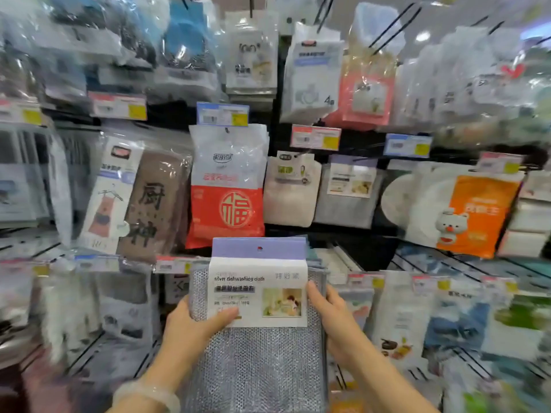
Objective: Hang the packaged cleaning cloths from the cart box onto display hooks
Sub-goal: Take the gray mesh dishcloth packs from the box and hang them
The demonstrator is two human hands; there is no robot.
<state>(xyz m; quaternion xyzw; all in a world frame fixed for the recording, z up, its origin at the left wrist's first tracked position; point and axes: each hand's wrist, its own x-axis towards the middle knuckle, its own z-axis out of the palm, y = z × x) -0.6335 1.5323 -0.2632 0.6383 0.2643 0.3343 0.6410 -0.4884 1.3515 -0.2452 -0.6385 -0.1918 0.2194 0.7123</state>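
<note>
A packaged silver dishwashing cloth (259, 347) with a white label and a purple header card is held up in front of the display, low in the middle of the view. My left hand (190, 326) grips its left edge, thumb lying across the label. My right hand (334, 320) grips its right edge, fingers behind the pack. The header's hang hole (259, 249) shows near the top, with something red visible in it. More packs of the same kind seem stacked just behind it. The cart box is out of view.
Hooks full of packaged cloths and kitchen goods surround the pack: a red-and-white bag (228, 186) straight above, a brown towel pack (152, 204) to its left, an orange pack (474, 216) at right. Price tags (223, 114) line the hook ends. Black hook rods (387, 25) jut out above.
</note>
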